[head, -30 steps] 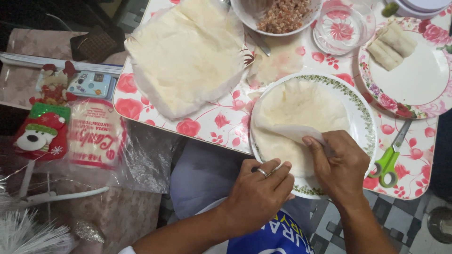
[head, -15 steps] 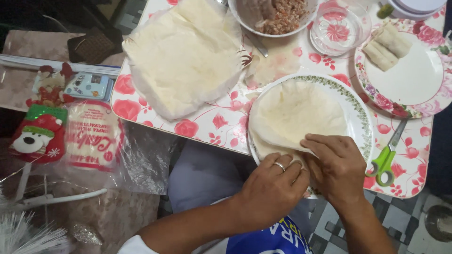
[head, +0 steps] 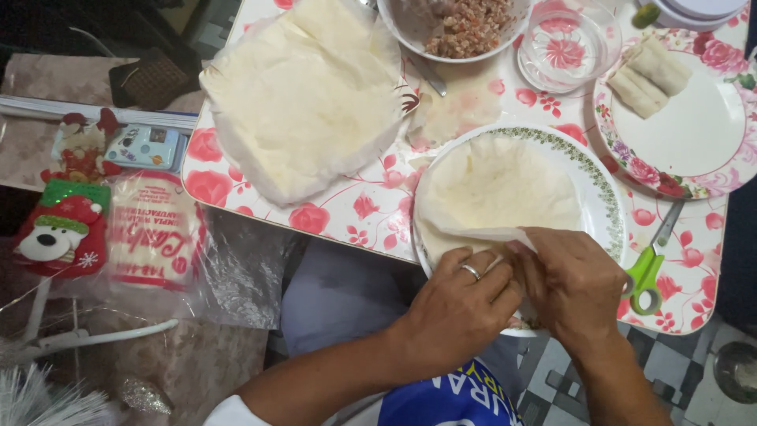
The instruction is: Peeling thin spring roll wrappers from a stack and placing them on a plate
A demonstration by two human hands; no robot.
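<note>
Head view is looking straight down on a thin, pale round wrapper sheet (head: 493,189) lying in a white plate with a green-patterned rim (head: 601,180), at the near edge of a floral-printed surface (head: 371,209). Both hands are working at the wrapper's near edge, which is folding over into a low roll whose long axis is running left to right across the plate. The rest of the sheet is spreading away from the fingers, toward the far side of the plate. The left hand (head: 457,308), wearing a ring, is curling its fingers over the near-left part of the fold; the right hand (head: 572,280) is pinching the folded edge near its middle. Both are grasping the wrapper, side by side and touching.

Compared with half a second ago, the hands are sitting closer together and the folded flap is reaching farther over the sheet.

Green-handled scissors (head: 648,264) are lying just right of the right hand, a stack of spare wrappers (head: 303,99) is resting at the far left, and finished pale rolls (head: 650,75) are sitting on a flowered plate (head: 694,142).
</note>
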